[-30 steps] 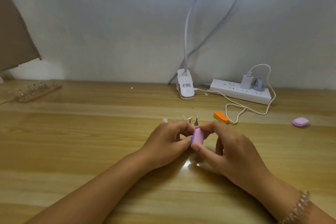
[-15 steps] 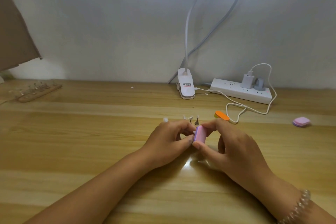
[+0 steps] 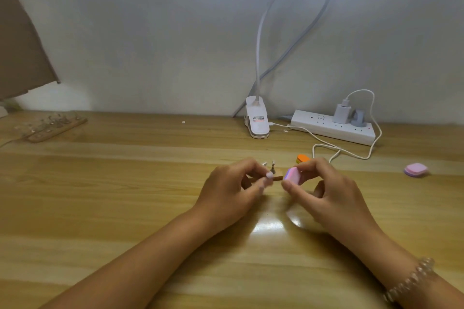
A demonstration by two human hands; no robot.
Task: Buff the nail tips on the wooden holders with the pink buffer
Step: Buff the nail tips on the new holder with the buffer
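Observation:
My right hand (image 3: pixel 326 190) pinches the small pink buffer (image 3: pixel 367 175) between thumb and fingers, a short gap to the right of the holder. My left hand (image 3: pixel 232 189) holds a wooden holder (image 3: pixel 352 178) with its fingers curled round it; only the holder's right end shows past my fingers. A pale nail tip (image 3: pixel 345 174) stands at my left fingertips, and two more pegs with tips (image 3: pixel 348 166) rise behind. A second wooden holder (image 3: pixel 54 126) with several tips lies far left near the wall.
An orange buffer (image 3: pixel 302 158) lies just behind my right hand. Another pink buffer (image 3: pixel 415 169) sits at the right. A clip lamp base (image 3: pixel 256 120), a white power strip (image 3: pixel 331 126) and a looping white cable (image 3: pixel 351 155) occupy the back of the wooden table (image 3: pixel 125 195).
My right hand has drawn the pink buffer rightward off the nail tip, opening a gap between my hands. The holder's end and the tip now show.

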